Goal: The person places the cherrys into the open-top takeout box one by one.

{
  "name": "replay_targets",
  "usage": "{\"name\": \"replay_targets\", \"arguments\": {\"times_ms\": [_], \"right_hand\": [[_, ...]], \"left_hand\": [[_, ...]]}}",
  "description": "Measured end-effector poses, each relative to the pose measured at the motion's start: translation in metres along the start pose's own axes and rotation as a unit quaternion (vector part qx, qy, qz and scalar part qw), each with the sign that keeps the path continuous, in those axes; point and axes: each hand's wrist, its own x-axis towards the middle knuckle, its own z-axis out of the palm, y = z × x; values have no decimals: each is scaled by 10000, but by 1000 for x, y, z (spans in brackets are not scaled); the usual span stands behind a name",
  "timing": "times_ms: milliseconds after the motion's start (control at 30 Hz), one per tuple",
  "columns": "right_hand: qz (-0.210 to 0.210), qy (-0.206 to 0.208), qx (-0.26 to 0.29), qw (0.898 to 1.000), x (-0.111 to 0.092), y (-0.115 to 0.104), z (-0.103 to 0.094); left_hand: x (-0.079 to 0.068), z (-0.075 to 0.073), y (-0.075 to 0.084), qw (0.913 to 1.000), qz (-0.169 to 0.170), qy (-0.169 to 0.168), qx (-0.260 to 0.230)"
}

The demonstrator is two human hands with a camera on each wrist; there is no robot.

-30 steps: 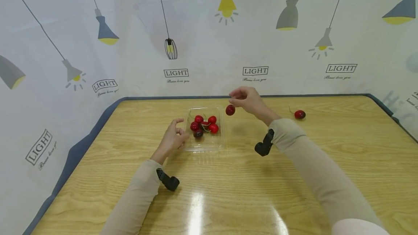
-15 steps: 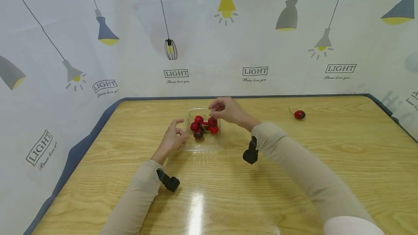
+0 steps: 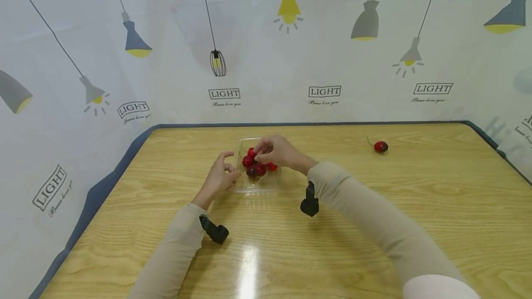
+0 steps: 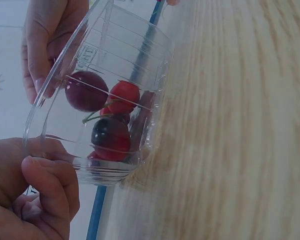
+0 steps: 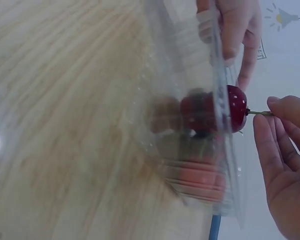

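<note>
In the head view, a clear plastic container [image 3: 262,186] holds several red and dark cherries [image 3: 247,161]. My left hand [image 3: 219,176] grips its left rim, with fingers on both sides of the wall in the wrist views. My right hand [image 3: 277,151] is over the container and covers part of the cherries. Its thumb and fingertips pinch a green stem [image 5: 260,113] in the right wrist view. From that stem hangs a dark red cherry [image 5: 237,107], level with the container's rim there. The container's lower cherries look blurred through the plastic.
One two-toned red and dark cherry [image 3: 380,146] with a stem lies by itself on the wooden table [image 3: 341,253], to the right. Behind the table's blue edge hangs a pale backdrop [image 3: 257,22] printed with lamps. Both wrists wear black cameras.
My right hand has moved left and down with the cherry, from beside the container to over it among the other cherries. The left hand has stayed at the rim.
</note>
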Motion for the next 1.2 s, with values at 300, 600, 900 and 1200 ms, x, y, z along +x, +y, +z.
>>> {"name": "replay_targets", "arguments": {"times_ms": [300,600,900,1200], "right_hand": [[-54,-148,191,9997,1,-1,16],[95,-224,272,9993,3,1,25],[60,-293,393,9988,3,4,27],[142,-226,282,9992,2,5,25]], "left_hand": [[0,1,-1,10000,8,31,81],[-1,1,1,10000,35,-12,52],[0,0,0,10000,68,22,9],[0,0,-1,10000,86,-5,19]]}}
